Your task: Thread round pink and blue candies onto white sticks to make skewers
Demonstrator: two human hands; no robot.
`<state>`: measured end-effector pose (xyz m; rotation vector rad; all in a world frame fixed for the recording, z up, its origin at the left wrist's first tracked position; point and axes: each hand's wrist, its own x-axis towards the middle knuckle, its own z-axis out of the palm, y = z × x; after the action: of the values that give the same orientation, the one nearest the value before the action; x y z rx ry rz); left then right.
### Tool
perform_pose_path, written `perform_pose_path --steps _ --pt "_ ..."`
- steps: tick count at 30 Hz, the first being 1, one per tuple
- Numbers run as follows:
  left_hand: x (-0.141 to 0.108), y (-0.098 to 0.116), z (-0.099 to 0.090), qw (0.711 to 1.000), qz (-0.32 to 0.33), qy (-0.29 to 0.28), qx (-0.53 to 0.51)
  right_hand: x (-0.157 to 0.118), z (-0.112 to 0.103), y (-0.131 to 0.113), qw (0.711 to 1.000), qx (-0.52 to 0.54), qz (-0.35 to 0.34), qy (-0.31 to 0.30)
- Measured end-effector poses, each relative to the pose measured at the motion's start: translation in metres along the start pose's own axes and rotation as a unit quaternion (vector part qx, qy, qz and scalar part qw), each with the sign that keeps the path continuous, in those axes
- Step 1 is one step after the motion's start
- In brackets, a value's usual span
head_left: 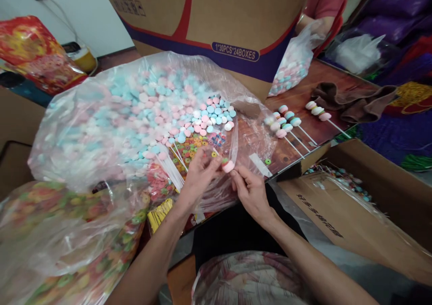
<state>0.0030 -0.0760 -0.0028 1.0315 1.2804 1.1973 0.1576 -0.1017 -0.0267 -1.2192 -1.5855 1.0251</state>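
Observation:
Between my two hands is a marshmallow skewer: a thin white stick with a green gummy ring and a pink-and-white marshmallow (pixel 228 166) near its end. My left hand (pixel 201 167) pinches the skewer from the left, its fingers partly covering the stick. From the right, the closed thumb and finger of my right hand (pixel 250 188) touch the marshmallow's edge. Loose gummy rings (pixel 191 148) and a bundle of white sticks (pixel 170 170) lie just beyond my left hand. A large clear bag of pink, blue and white marshmallows (pixel 145 102) spreads open behind them.
Several finished skewers (pixel 286 127) lie at the table's right edge. Below them stands an open carton (pixel 313 206) with more skewers. A bag of gummy rings (pixel 67 237) fills the lower left. Behind, a big cardboard box (pixel 202 21) blocks the view; another person's hand (pixel 315 25) holds a marshmallow bag.

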Motion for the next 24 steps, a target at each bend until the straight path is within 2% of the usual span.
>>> perform_pose_path --steps 2,3,6,9,12,13,14,18,19,21,24 --pt "0.019 0.001 -0.006 0.989 0.068 0.031 0.13 0.005 -0.01 0.001 0.999 -0.011 -0.008 0.029" --pt "0.029 0.001 -0.009 0.969 0.096 0.045 0.225 0.008 -0.014 0.001 0.999 -0.015 -0.008 0.043" --pt "0.05 0.002 -0.013 0.87 0.119 0.059 0.475 0.013 -0.023 0.004 0.998 -0.013 0.01 0.061" --pt "0.058 0.002 -0.009 0.798 0.12 0.035 0.589 0.012 -0.022 0.008 0.998 -0.018 0.023 0.05" --pt "0.062 0.004 -0.005 0.764 0.133 0.011 0.632 0.01 -0.018 0.011 0.998 -0.036 0.019 0.044" --pt "0.063 0.005 -0.006 0.767 0.138 0.005 0.627 0.01 -0.017 0.011 0.998 -0.04 0.019 0.044" --pt "0.064 0.007 -0.008 0.782 0.14 -0.002 0.607 0.01 -0.017 0.011 0.998 -0.042 0.018 0.044" --pt "0.066 0.017 -0.028 0.915 0.121 -0.033 0.385 0.01 -0.018 0.013 0.998 -0.047 0.007 0.04" --pt "0.064 0.02 -0.035 0.939 0.11 -0.034 0.323 0.01 -0.018 0.014 0.998 -0.05 0.002 0.04" --pt "0.057 0.026 -0.048 0.97 0.084 -0.013 0.228 0.009 -0.018 0.015 0.997 -0.058 -0.007 0.043" --pt "0.038 0.034 -0.065 0.989 0.04 0.047 0.133 0.008 -0.016 0.017 0.996 -0.072 -0.022 0.047"
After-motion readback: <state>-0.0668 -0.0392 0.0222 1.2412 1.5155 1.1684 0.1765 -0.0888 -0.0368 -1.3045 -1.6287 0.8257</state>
